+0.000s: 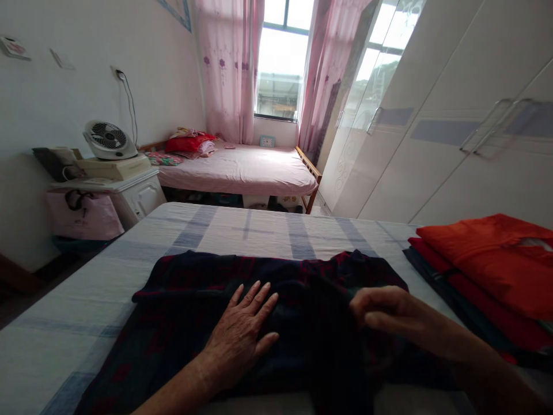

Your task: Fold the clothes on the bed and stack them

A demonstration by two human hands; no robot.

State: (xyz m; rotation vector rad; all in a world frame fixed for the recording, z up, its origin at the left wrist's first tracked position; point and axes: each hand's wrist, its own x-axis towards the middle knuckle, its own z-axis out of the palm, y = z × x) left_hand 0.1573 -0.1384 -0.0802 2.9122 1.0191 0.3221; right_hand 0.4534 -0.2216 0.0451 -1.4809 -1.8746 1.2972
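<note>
A dark navy garment with red patterning lies spread on the bed in front of me, its kind hidden by the folds. My left hand rests flat on its middle, fingers apart. At the garment's right side, my right hand is closed, its fingers curled on a raised dark flap of the cloth. That flap stands up between my two hands and hides part of the fabric behind it.
The bed under the garment has a white and blue checked sheet. To the right sits a stack of folded clothes, orange on top. Beyond are a second bed, a cabinet bearing a fan, and a wardrobe.
</note>
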